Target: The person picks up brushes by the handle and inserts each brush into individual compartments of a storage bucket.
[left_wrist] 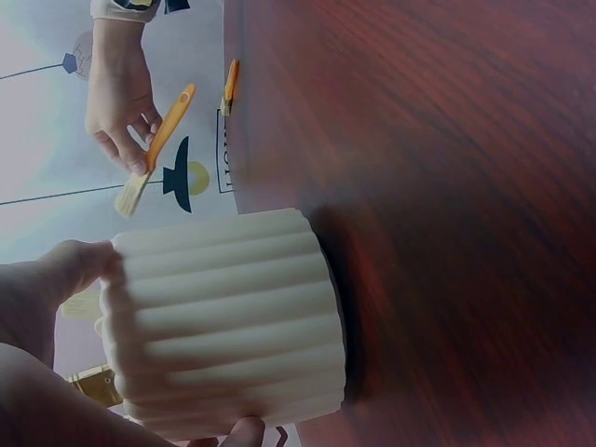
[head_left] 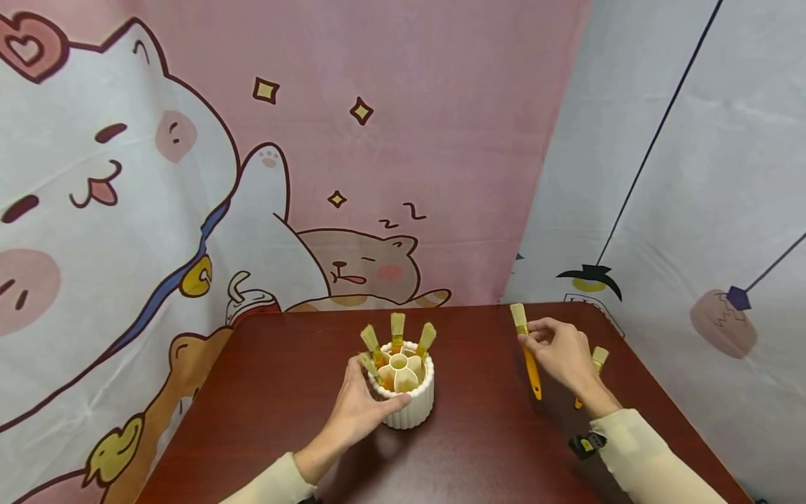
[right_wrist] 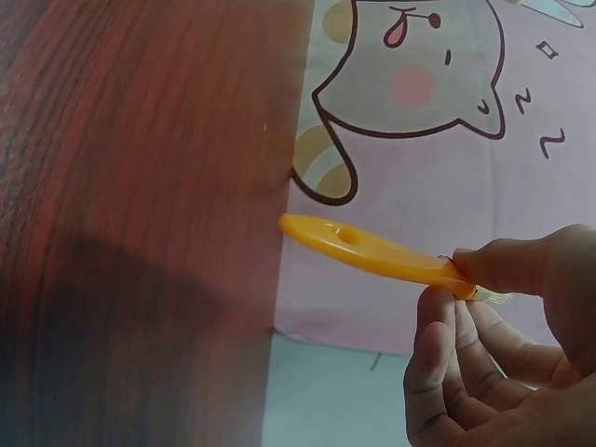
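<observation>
A white ribbed round holder [head_left: 409,409] with petal-shaped compartments stands on the table, several paintbrushes [head_left: 397,329] upright in it, bristles up. My left hand [head_left: 362,409] grips its near left side, thumb on the front rim; in the left wrist view the fingers curl round the ribbed wall [left_wrist: 223,326]. To the right, my right hand [head_left: 560,350] pinches a paintbrush [head_left: 532,367] with a yellow-orange handle near its ferrule, bristles up and handle slanting down. In the right wrist view thumb and fingertips close on the brush handle [right_wrist: 372,256]. It is held above the table.
Another paintbrush [head_left: 599,358] lies on the right of the table, partly hidden behind my right wrist. The dark red wooden table [head_left: 478,434] ends at a back edge against a cartoon-printed cloth [head_left: 441,140], with a pale cloth along the right side.
</observation>
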`<state>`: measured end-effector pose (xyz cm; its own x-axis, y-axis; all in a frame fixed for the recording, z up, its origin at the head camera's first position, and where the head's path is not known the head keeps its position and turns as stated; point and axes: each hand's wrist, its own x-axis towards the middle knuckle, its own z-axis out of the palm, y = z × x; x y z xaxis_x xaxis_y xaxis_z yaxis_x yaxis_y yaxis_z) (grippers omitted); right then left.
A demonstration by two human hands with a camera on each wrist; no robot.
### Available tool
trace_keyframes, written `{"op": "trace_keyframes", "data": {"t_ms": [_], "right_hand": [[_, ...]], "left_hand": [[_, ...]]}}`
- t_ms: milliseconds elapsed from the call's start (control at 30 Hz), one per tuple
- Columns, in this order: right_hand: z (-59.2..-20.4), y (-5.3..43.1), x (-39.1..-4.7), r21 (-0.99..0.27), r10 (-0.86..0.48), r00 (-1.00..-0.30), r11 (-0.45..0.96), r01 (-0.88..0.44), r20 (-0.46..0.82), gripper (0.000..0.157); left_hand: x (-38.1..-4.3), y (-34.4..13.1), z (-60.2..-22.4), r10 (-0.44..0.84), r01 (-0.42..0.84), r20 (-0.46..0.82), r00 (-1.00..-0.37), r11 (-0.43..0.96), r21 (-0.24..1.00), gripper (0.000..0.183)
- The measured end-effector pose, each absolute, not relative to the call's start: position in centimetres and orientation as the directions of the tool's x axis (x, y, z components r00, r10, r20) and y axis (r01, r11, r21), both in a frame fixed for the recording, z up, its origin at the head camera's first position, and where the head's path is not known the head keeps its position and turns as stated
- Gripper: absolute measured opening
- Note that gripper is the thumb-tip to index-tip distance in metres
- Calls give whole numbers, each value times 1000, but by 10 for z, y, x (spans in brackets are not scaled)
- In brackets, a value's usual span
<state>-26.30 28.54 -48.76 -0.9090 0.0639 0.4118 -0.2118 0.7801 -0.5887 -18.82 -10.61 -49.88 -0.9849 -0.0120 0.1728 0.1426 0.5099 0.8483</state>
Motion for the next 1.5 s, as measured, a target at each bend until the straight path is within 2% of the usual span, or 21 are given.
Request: {"op": "trace_keyframes", "data": {"t_ms": [467,967,1233,1500], "right_hand": [[-476,269,-251,-606,38,-904,754,-253,425,32],[-457,249,-234,-613,17,-890,731,-299,455,24],[-447,239,-227,-633,5,-892,707,-317,452,30],[-435,226,-218,-660,-24,-890,662,-355,454,26]], "left_hand": [[-187,-108,-502,-5,145,170,-985,498,855,101],[-187,-109,-502,14,169,185,-983,488,856,101],[-188,-109,-500,26,172,182,-983,483,859,100],[-188,-109,-497,23,165,176,-984,487,857,100]]}}
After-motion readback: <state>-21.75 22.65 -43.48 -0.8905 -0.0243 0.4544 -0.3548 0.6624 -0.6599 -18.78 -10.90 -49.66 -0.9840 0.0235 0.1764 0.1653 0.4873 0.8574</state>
